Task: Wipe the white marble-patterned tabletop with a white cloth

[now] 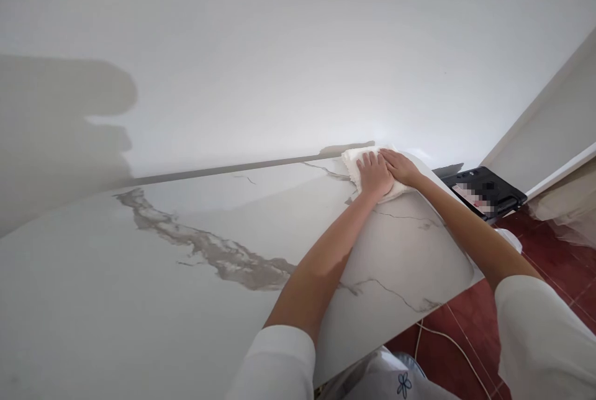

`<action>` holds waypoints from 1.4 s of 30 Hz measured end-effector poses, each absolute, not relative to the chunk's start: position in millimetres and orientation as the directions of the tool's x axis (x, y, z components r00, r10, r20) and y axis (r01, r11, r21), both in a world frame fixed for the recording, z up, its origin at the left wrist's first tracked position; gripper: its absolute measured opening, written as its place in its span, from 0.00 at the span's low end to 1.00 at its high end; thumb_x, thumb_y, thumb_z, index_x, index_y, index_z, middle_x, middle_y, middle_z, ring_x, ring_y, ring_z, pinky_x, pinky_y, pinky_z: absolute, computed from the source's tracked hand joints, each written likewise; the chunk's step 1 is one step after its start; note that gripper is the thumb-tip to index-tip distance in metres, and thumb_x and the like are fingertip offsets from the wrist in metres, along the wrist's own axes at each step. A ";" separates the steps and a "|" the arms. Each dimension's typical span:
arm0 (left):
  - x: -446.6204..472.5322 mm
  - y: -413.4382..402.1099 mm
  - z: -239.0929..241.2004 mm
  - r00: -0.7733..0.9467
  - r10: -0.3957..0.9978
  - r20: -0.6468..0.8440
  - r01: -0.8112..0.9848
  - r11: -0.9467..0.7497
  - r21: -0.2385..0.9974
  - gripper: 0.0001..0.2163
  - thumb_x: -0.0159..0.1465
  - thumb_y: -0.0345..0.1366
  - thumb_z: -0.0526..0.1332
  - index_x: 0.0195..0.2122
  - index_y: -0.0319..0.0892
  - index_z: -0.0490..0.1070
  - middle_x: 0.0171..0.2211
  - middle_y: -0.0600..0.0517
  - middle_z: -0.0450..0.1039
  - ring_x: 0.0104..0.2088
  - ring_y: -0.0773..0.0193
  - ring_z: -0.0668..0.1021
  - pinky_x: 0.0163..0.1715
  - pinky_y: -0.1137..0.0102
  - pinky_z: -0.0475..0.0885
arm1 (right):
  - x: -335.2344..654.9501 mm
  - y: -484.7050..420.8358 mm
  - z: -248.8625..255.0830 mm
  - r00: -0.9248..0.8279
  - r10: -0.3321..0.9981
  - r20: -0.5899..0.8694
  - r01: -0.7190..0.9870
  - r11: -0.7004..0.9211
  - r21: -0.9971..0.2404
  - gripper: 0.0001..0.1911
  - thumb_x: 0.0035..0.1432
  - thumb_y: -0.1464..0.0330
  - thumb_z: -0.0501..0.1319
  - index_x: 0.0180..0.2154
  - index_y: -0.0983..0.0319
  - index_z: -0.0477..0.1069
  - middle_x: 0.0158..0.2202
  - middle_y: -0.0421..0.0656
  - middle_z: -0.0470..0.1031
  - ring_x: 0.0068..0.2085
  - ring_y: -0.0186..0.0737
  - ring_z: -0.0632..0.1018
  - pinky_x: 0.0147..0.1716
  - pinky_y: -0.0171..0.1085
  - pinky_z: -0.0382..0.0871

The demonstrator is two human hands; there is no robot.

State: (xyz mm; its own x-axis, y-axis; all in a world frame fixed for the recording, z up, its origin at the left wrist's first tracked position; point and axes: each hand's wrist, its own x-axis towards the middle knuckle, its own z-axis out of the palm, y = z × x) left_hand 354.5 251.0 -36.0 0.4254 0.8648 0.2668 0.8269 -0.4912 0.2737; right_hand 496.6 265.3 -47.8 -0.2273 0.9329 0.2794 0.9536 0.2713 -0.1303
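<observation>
A folded white cloth [351, 164] lies near the far right corner of a white table [261, 207] with grey-brown marble veins. My left hand [375, 175] presses on top of the cloth, its fingers stretched forward and slightly spread. From the right, my right hand [399, 168] reaches in and lies flat on the cloth's right part, its fingertips close beside my left hand's fingers. Neither hand is wrapped round the cloth, though the palms hide the middle of it.
A white wall [279, 77] runs behind the table's far edge. Beyond the right end stands a black appliance or case [503, 192] with a blurred label. Red floor tiles [465, 316] and a pale cable [447, 335] show below the near edge. Sheer fabric [565, 213] hangs at far right.
</observation>
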 end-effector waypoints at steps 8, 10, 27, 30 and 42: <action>359.4 265.8 -37.6 0.433 0.866 0.252 0.852 -0.484 0.199 0.26 0.66 0.37 0.42 0.64 0.33 0.51 0.65 0.39 0.49 0.64 0.45 0.51 0.60 0.49 0.47 | 508.1 286.5 -51.5 -0.280 0.919 0.278 0.922 0.339 -0.190 0.28 0.66 0.57 0.40 0.63 0.61 0.55 0.64 0.44 0.57 0.64 0.45 0.57 0.62 0.48 0.51; 367.6 267.8 -37.5 0.433 0.867 0.247 0.855 -0.481 0.194 0.26 0.66 0.38 0.43 0.64 0.32 0.51 0.65 0.38 0.49 0.64 0.44 0.51 0.60 0.49 0.47 | 517.4 288.7 -52.2 -0.286 0.921 0.263 0.917 0.343 -0.202 0.29 0.66 0.56 0.39 0.63 0.61 0.55 0.65 0.43 0.56 0.64 0.44 0.57 0.63 0.47 0.50; 383.3 230.3 -38.1 0.503 0.821 0.270 0.812 -0.556 0.179 0.24 0.67 0.37 0.42 0.63 0.35 0.54 0.65 0.40 0.51 0.64 0.47 0.53 0.60 0.51 0.50 | 537.3 235.5 -55.9 -0.231 0.946 0.227 0.958 0.262 -0.120 0.30 0.67 0.58 0.36 0.64 0.65 0.50 0.66 0.48 0.52 0.66 0.44 0.53 0.62 0.49 0.49; 381.2 209.9 -36.6 0.505 0.824 0.256 0.813 -0.554 0.180 0.25 0.67 0.37 0.42 0.63 0.34 0.53 0.65 0.40 0.50 0.64 0.47 0.53 0.60 0.51 0.50 | 537.3 216.4 -56.3 -0.242 0.942 0.233 0.952 0.277 -0.130 0.29 0.67 0.59 0.37 0.65 0.64 0.50 0.66 0.48 0.52 0.66 0.45 0.53 0.62 0.51 0.49; 369.7 124.1 -35.1 0.538 0.806 0.245 0.791 -0.584 0.182 0.25 0.67 0.37 0.43 0.64 0.33 0.52 0.65 0.39 0.49 0.65 0.45 0.52 0.61 0.50 0.48 | 525.1 123.2 -57.1 -0.240 0.931 0.275 0.955 0.277 -0.103 0.29 0.67 0.60 0.38 0.64 0.64 0.50 0.66 0.48 0.52 0.66 0.46 0.53 0.62 0.51 0.49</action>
